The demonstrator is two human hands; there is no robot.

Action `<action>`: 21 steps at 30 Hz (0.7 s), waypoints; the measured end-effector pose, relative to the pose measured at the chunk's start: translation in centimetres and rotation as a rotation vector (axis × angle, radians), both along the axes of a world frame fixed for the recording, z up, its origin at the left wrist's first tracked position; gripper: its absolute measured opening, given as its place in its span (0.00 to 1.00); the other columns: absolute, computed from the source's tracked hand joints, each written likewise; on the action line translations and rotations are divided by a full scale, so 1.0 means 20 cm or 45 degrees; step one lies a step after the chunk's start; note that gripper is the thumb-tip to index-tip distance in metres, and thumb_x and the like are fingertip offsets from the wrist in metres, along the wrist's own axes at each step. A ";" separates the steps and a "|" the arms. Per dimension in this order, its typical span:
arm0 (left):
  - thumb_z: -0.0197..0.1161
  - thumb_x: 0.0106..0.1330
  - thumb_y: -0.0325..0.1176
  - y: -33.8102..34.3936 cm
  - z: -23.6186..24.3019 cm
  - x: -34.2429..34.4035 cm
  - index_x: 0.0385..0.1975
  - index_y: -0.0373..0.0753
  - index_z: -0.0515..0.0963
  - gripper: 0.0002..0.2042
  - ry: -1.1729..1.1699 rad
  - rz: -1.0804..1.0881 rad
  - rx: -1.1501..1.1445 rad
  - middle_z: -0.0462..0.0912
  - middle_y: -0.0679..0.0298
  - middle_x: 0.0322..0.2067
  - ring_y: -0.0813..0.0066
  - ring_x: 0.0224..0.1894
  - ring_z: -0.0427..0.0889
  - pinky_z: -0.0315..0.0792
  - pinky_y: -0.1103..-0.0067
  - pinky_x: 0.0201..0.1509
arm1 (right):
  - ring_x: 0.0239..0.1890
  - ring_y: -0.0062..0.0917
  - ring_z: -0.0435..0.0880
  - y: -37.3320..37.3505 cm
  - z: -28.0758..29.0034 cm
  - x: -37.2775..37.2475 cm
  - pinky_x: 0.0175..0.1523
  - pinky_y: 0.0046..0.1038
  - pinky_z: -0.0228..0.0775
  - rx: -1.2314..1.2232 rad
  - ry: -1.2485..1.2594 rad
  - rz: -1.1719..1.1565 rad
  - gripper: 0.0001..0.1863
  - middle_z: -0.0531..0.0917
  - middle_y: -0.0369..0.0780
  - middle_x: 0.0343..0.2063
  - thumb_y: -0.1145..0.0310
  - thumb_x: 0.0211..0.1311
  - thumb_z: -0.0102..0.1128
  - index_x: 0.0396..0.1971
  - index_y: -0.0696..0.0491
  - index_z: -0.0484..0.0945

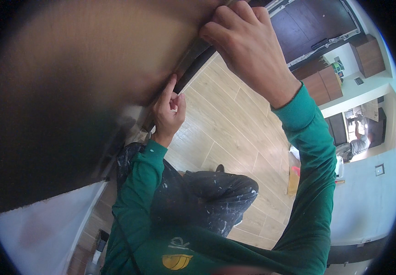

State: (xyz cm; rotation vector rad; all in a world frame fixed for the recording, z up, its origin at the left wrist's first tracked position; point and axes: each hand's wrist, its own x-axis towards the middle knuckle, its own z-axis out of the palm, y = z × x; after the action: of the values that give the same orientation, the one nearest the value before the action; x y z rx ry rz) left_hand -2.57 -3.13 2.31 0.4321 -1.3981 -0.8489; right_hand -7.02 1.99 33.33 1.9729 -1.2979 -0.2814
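A large brown, wood-toned panel (115,50) fills the upper left, close to me. Along its right edge runs a narrow dark strip (193,64). My left hand (168,112) has its index finger stretched out against this edge, with the thumb apart and the other fingers partly bent. Higher up, my right hand (248,46) is closed, its fingers curled at the upper end of the same edge. What lies between those fingertips is hidden. Both forearms are in green sleeves.
Below are my paint-spotted dark trousers (207,192) and a wood-look tiled floor (234,114). A dark door (315,27) with tape-like white edging stands upper right, near brown cabinets (319,85). Another person (359,145) is visible through an opening. A white surface (42,227) lies lower left.
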 end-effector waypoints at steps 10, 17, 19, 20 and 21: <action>0.65 0.68 0.25 -0.01 0.01 0.00 0.68 0.33 0.73 0.26 -0.015 -0.005 -0.005 0.73 0.66 0.20 0.77 0.20 0.70 0.68 0.78 0.25 | 0.43 0.29 0.70 0.00 -0.01 0.00 0.50 0.33 0.60 0.005 0.053 -0.018 0.06 0.73 0.37 0.34 0.69 0.59 0.58 0.36 0.50 0.81; 0.64 0.68 0.25 -0.03 0.03 0.01 0.68 0.33 0.73 0.26 0.002 -0.018 0.002 0.73 0.66 0.20 0.78 0.20 0.70 0.68 0.78 0.25 | 0.44 0.30 0.70 -0.02 -0.02 -0.01 0.50 0.33 0.60 0.004 0.026 -0.014 0.10 0.73 0.37 0.35 0.69 0.59 0.58 0.39 0.50 0.84; 0.64 0.68 0.25 -0.03 0.03 0.00 0.67 0.33 0.74 0.25 0.004 -0.004 -0.002 0.73 0.65 0.20 0.77 0.20 0.70 0.68 0.78 0.24 | 0.44 0.29 0.70 -0.02 -0.01 -0.02 0.50 0.33 0.60 -0.015 0.014 0.004 0.10 0.73 0.37 0.35 0.69 0.59 0.58 0.39 0.49 0.84; 0.64 0.68 0.25 -0.03 0.03 0.00 0.67 0.33 0.75 0.25 -0.001 -0.006 0.005 0.73 0.65 0.20 0.77 0.20 0.70 0.68 0.78 0.25 | 0.44 0.29 0.70 -0.03 -0.01 -0.02 0.50 0.32 0.60 -0.012 0.021 -0.001 0.10 0.73 0.37 0.35 0.69 0.59 0.58 0.39 0.49 0.84; 0.64 0.68 0.25 -0.03 0.03 0.00 0.67 0.33 0.75 0.25 -0.008 -0.002 0.015 0.73 0.65 0.20 0.77 0.20 0.70 0.68 0.78 0.25 | 0.44 0.29 0.70 -0.02 -0.02 -0.02 0.50 0.32 0.60 -0.010 0.029 -0.006 0.10 0.73 0.37 0.35 0.69 0.59 0.58 0.39 0.49 0.84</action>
State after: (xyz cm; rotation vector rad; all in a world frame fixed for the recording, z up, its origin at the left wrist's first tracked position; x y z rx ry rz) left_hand -2.50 -3.81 2.95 0.4434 -1.4000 -0.8582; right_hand -7.38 1.50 33.02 1.9551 -1.2875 -0.2997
